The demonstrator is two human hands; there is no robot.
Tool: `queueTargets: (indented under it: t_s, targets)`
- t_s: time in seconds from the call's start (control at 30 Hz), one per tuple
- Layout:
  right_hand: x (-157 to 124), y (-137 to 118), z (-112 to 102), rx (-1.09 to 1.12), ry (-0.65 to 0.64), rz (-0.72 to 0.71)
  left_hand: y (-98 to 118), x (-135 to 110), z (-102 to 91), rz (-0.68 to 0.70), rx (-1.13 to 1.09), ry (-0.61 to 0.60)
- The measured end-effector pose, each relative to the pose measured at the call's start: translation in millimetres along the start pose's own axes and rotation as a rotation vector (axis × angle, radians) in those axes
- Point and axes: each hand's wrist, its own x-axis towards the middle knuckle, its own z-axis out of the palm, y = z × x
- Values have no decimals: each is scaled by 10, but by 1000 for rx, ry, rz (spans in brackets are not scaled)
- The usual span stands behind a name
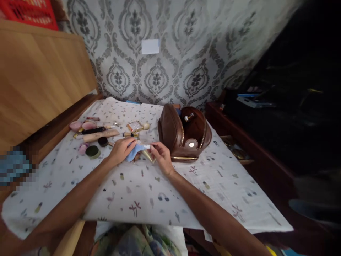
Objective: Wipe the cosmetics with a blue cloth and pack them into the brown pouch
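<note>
My left hand is closed on a light blue cloth, which hangs below the fingers. A small white slim item reaches from the cloth to my right hand, whose thumb and fingers pinch its end. Its exact kind is too small to tell. Under the hands lies a gold-coloured tube, partly covered. Just right of my right hand stands a brown leather toiletry bag, unzipped wide, with a dark inside and a shiny metal piece in its opening.
Cosmetics lie left on the patterned cloth: a beige tube, a dark green round jar, a small black jar, pink sponges and a black-and-gold tube. A wooden panel borders the left.
</note>
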Motion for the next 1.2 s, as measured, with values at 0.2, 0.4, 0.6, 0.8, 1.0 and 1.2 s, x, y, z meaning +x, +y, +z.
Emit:
queueTargets:
  t_s: [0.2,0.4,0.6,0.8,1.0,1.2]
  targets:
    - [-41,9,9,-91,34,-57,-238,26,4,-126,-335,138]
    - [-40,80,2,-203,40,-86,-310,42,36,-206,-537,195]
    - [-45,93,-2,-228,58,-83,-209,-14,19,-148,-555,160]
    - [-45,23,12,-146,93,-38,-166,-54,-11,103,-376,19]
    - [-55,6,22,-100,127,4,-165,-91,31,238,-28,-29]
    - [-57,26,23,-123,98,-17,-143,-82,-26,243,-17,-74]
